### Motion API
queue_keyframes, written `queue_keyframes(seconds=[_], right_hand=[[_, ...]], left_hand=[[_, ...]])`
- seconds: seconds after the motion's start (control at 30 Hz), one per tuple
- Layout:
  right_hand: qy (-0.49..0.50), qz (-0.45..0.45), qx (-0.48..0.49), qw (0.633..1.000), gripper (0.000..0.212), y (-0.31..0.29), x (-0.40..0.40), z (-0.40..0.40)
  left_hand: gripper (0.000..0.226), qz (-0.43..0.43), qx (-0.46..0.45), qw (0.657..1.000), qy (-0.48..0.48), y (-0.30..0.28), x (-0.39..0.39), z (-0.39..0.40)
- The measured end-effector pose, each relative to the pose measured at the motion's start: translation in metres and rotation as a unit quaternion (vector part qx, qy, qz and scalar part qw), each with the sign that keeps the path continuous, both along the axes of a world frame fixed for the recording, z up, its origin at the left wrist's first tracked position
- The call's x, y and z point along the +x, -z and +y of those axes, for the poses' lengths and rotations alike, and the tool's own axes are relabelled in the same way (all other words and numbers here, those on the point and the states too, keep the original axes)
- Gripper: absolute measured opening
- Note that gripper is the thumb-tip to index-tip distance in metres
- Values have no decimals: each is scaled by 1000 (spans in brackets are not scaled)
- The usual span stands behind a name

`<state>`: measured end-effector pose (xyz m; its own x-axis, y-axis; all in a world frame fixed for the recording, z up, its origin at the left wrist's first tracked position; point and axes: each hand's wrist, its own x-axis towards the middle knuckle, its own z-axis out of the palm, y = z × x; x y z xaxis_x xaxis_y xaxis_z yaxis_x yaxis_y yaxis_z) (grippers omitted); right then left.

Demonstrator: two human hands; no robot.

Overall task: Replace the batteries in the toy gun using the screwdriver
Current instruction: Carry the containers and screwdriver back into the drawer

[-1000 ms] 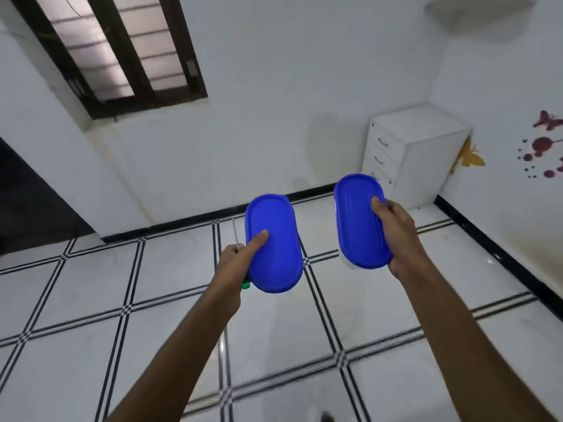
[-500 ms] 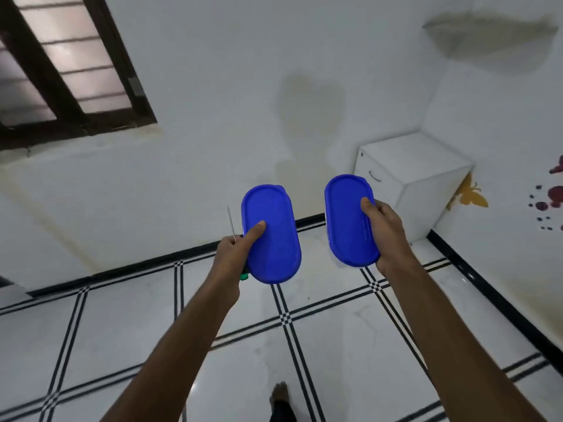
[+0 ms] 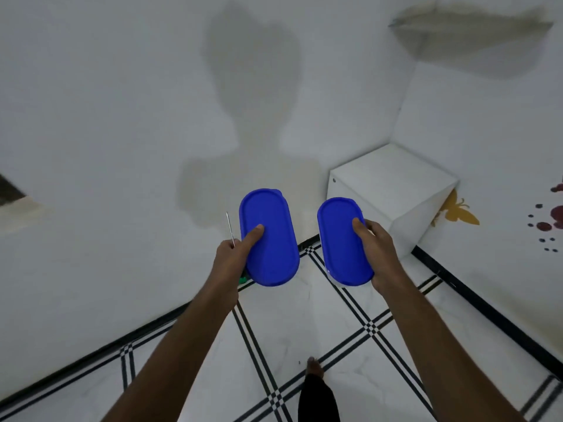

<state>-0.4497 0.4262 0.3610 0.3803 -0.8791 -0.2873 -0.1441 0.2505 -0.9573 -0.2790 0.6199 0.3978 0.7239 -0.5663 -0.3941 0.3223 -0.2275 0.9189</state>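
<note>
Both arms reach out over a white tiled floor (image 3: 304, 315) crossed by black double lines with small chequered crossings. The left hand (image 3: 230, 260) grips a blue-lidded box (image 3: 268, 237) from its left edge, thumb pressed flat on the lid, the other fingers curled out of sight beneath. The same hand also holds the screwdriver (image 3: 230, 228): its thin metal shaft sticks up just left of the box, and a bit of green handle shows below the hand. The right hand (image 3: 377, 254) grasps a second blue-lidded box (image 3: 342, 240) from its right edge, thumb on the lid, fingers wrapped under. The two boxes are held side by side, apart from each other. The toy gun and batteries are not visible; whether they sit inside the boxes cannot be told.

Beyond the second box, to its right, a white cabinet (image 3: 393, 190) stands in the corner against the walls. On the wall right of the cabinet are a yellow butterfly sticker (image 3: 457, 211) and dark red spots (image 3: 548, 220). The person's shadow (image 3: 253, 102) falls on the white wall (image 3: 106, 117) behind the boxes. A black skirting strip runs along the base of the walls. Below the boxes, a bare foot (image 3: 313, 365) and dark trouser leg rest on the floor. No writing can be read.
</note>
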Motion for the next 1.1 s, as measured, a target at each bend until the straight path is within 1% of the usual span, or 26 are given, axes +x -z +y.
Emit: queue_keyframes(seconds=[0.07,0.13,0.2,0.33,0.43,0.53,0.63,0.7,0.8,0.83,0.9,0.97,1.0,1.1], right_hand=[[16,2,11,1000,37,18,26,-45],[20,13,21,1000,38,27,48,-84],[21,18,23,999,39,37,76,-131],[29,58,20,998,40,66,111,-185],[27,91,32,995,49,97,135,-223],[35,129,45,990,55,136,166,-259],[41,145,53,987,62,166,191,-289],[23,184,71,980,68,186,205,-305],[8,234,97,967,77,209,221,-331],[-12,248,95,964,81,209,221,-332],[-29,293,106,950,87,225,228,-363],[-46,334,125,933,93,245,233,-381],[-64,348,133,926,96,251,233,-384],[-74,360,170,914,106,283,234,-415]], left_hand=[[54,3,9,1000,6,11,27,-49],[51,10,20,1000,13,16,48,-90],[53,6,29,999,15,21,76,-139],[55,10,60,998,32,30,119,-203],[57,20,86,995,42,45,150,-246],[56,26,103,992,68,74,197,-303],[67,25,110,988,102,90,235,-347],[73,39,133,982,132,100,257,-374],[54,47,163,971,170,119,289,-413],[54,37,168,970,174,115,292,-414],[58,26,182,960,211,123,311,-446],[57,26,207,951,228,131,324,-473],[56,22,216,948,234,131,325,-475],[46,22,225,941,251,146,330,-510]])
